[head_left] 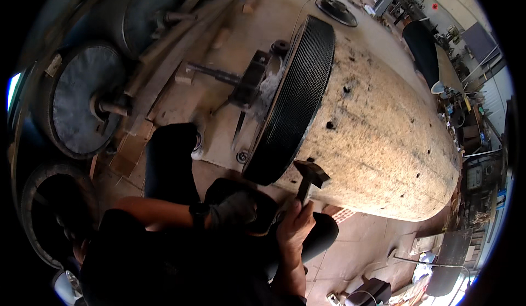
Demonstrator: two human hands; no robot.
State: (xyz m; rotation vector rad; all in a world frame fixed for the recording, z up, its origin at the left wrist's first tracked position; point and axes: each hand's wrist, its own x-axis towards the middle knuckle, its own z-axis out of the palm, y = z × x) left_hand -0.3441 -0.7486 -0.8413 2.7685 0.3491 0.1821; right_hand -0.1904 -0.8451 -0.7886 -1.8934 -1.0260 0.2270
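Observation:
My right hand (296, 223) is bare and closed round the handle of a hammer (312, 173). The hammer's head overlaps the lower left part of a big tan roller (383, 125); I cannot tell whether they touch. Rough and speckled, the roller has several small dark holes. A black ridged band (298, 100) wraps its left end. My left hand (234, 209), in a grey glove, is curled near my knee, left of the hammer. Dark clothing behind it makes its fingers hard to see, and anything inside it is hidden.
A metal shaft and bearing block (252, 81) stick out from the roller's left end. Several dark drums stand at the left, one with a grey end face (87, 100). A round black disc (336, 12) lies on the floor beyond. Cluttered benches (476, 136) line the right.

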